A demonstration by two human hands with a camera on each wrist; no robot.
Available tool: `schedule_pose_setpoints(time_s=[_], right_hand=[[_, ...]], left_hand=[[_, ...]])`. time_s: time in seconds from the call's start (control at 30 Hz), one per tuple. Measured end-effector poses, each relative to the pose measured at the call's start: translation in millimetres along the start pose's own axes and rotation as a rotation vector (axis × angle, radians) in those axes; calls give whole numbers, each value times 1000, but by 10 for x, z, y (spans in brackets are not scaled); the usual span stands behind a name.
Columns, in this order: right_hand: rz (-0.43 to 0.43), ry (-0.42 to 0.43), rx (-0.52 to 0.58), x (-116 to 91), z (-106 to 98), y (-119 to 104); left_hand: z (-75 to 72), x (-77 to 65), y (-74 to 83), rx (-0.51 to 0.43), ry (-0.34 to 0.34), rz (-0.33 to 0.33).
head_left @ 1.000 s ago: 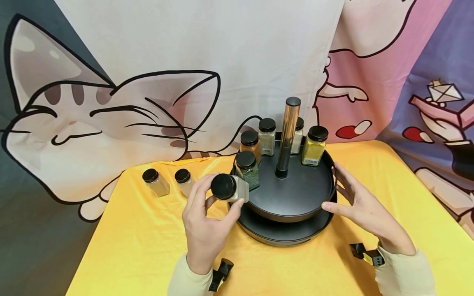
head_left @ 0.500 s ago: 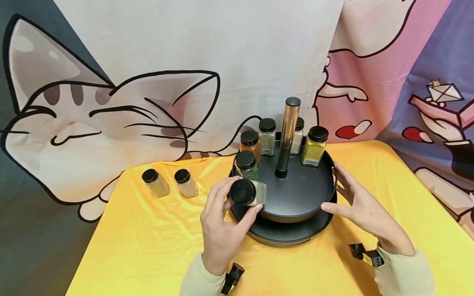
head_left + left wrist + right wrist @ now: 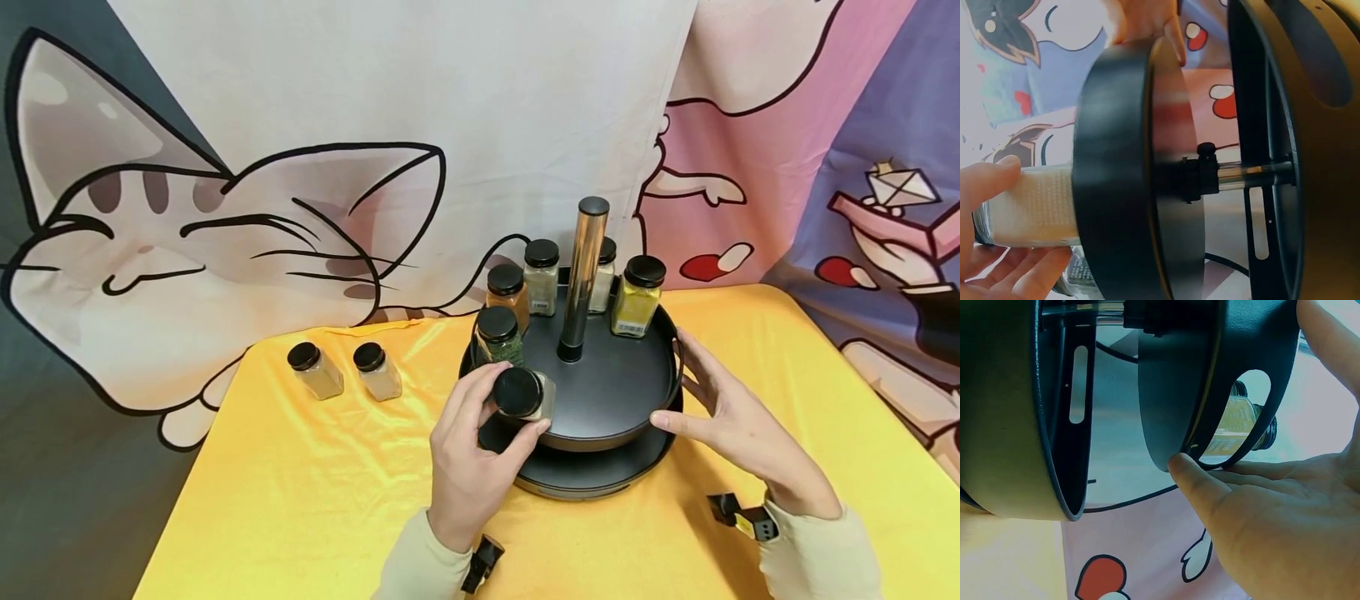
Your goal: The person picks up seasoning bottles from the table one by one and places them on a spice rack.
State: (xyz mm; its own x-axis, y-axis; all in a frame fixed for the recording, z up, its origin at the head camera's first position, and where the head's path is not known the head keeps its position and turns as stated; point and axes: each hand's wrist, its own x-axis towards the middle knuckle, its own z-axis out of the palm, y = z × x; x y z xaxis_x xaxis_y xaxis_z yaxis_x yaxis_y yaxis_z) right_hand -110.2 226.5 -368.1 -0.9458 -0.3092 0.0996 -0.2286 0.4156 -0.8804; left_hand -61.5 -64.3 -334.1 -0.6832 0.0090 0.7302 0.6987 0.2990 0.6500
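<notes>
My left hand (image 3: 472, 442) grips a spice jar (image 3: 523, 395) with a black lid and pale powder inside. It holds the jar at the near-left side of the upper tray (image 3: 600, 400) of a black two-tier rack. In the left wrist view the jar's base (image 3: 1054, 212) reaches behind the tray's rim, which hides its bottom. My right hand (image 3: 727, 417) rests against the tray's right side, thumb at the rim and fingers extended beside the cut-out handle (image 3: 1254, 381). A jar of green herbs (image 3: 499, 333) stands just behind the held jar.
On the upper tray also stand an orange jar (image 3: 507, 293), a yellow jar (image 3: 636, 298) and pale jars (image 3: 541, 279) around the central post (image 3: 582, 283). Two pale jars (image 3: 318, 372) stand on the yellow cloth at left. Below is the wider lower tray (image 3: 577, 483).
My left hand has carried the pale jar rightward from the rack's left edge onto the near-left part of the upper tray. The right hand stays in place.
</notes>
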Motion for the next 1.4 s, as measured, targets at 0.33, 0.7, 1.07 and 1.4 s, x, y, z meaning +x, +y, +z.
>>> schedule_pose_setpoints(time_s=[0.33, 0.7, 1.07, 1.4], right_hand=[[-10, 5, 0, 5, 1, -1], [-15, 6, -1, 12, -9, -9], [-22, 4, -6, 15, -14, 0], [-25, 3, -9, 15, -13, 12]], left_hand=[[104, -151, -306, 73, -7, -18], [143, -176, -357, 114, -22, -35], [147, -176, -432, 190, 2, -12], [118, -167, -471, 242, -8, 26]])
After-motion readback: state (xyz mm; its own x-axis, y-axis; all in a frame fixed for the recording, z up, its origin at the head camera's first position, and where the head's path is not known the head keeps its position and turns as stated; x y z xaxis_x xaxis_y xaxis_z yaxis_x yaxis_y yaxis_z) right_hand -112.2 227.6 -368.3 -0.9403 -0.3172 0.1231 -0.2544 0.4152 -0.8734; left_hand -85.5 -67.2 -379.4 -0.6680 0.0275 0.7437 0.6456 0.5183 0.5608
